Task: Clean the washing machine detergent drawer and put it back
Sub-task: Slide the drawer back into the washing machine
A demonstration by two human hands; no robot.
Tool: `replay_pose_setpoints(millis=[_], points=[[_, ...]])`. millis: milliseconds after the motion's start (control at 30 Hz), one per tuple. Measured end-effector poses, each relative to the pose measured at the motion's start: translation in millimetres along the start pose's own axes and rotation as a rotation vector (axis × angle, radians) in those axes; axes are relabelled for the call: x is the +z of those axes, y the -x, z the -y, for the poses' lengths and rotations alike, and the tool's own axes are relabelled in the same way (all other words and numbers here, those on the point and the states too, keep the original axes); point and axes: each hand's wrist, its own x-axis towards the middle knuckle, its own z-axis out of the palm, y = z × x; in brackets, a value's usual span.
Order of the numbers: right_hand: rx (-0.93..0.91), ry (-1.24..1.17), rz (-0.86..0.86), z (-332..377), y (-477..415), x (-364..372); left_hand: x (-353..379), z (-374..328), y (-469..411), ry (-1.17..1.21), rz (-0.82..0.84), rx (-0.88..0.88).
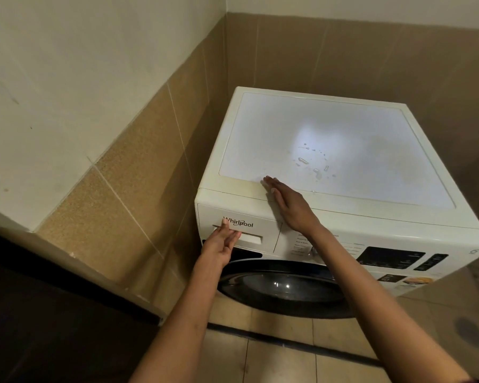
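The big white washing machine [371, 150] sits under the right hand [288, 203], fingers flat on its top. The drawer [263, 229] is shut in the front, touching the left hand [221, 243], whose fingers are straight. It looks light, hard, maybe slippery; hook the handle dip [251, 240] at those fingertips

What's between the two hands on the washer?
Head view: just the drawer front with its Whirlpool logo between left hand and right hand, nothing loose.
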Motion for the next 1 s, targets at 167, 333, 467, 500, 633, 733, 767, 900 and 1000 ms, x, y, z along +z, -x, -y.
replay_pose_setpoints(millis=[167, 333, 467, 500, 633, 733, 767, 900, 1000], points=[[-0.032, 0.016, -0.006, -2, 2, 2, -2, 2, -2, 0.010, 0.006, 0.014], [-0.068, 0.148, 0.021, 1, 0, 5, -3, -1, 2, -0.007, 0.034, -0.001], [-0.052, 0.203, 0.100, 6, 4, 1, -1, 1, 6, -0.011, 0.026, 0.009], [-0.056, 0.225, 0.154, 8, 6, 0, -3, 2, 8, -0.005, 0.025, 0.010], [-0.074, 0.375, 0.314, 16, 14, -1, -37, 15, 27, 0.054, 0.055, -0.044], [-0.054, 0.412, 0.356, 20, 16, 0, -69, 29, 46, 0.099, 0.049, -0.070], [-0.052, 0.425, 0.368, 20, 17, 0, -74, 31, 51, 0.115, 0.051, -0.070], [-0.053, 0.475, 0.405, 24, 22, 2, -75, 30, 58, 0.143, 0.037, -0.085], [-0.046, 0.530, 0.437, 26, 22, 3, -73, 29, 56, 0.139, 0.025, -0.082]])
